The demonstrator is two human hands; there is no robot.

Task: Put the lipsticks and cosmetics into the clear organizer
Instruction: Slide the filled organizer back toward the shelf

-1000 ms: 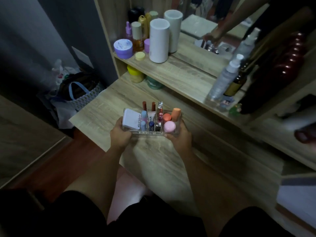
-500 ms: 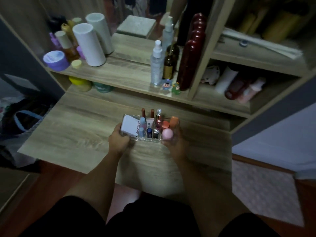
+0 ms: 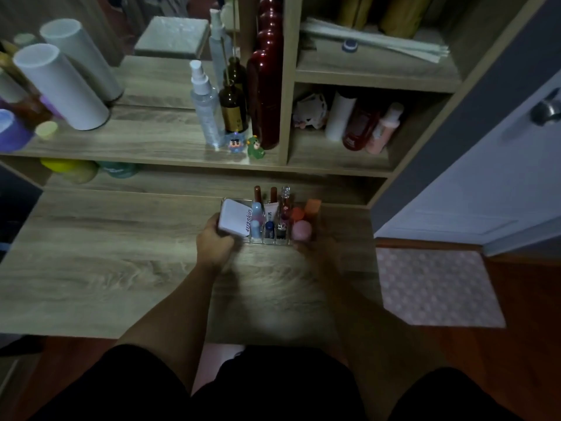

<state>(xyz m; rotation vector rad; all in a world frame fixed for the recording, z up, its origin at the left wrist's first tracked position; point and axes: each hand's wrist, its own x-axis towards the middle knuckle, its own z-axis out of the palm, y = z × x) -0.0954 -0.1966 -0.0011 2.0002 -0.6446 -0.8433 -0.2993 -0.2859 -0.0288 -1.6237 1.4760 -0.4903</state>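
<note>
Lipsticks (image 3: 265, 194) and other cosmetics are seen standing upright in the clear organizer (image 3: 270, 240), which is gripped at both short ends. The left hand (image 3: 214, 244) is curled around the organizer's left end, fingers closed against the wall beside the white compact box (image 3: 235, 220), which leans tilted in the left compartment. The right hand (image 3: 315, 249) is blurred and dim; it appears to be wrapped around the right end, just beside the pink round piece (image 3: 302, 230), though the exact finger placement cannot be made out. A two-handed hold of this kind is judged to be chosen so that the loaded tray is kept level and the tall, narrow tubes are not tipped out of their slots.

Between the two hands, the small bottles and tubes are packed into the middle compartments, with an orange cap (image 3: 312, 206) at the far right corner. The organizer sits low over the wooden desk (image 3: 106, 253), near its back edge, just below the shelf (image 3: 151, 147) on which a spray bottle (image 3: 206, 110) and a white cylinder (image 3: 60, 86) stand. Whether the base is touching the desk cannot be told. No loose cosmetics are seen on the desk, so the filling is judged essentially finished.
</note>
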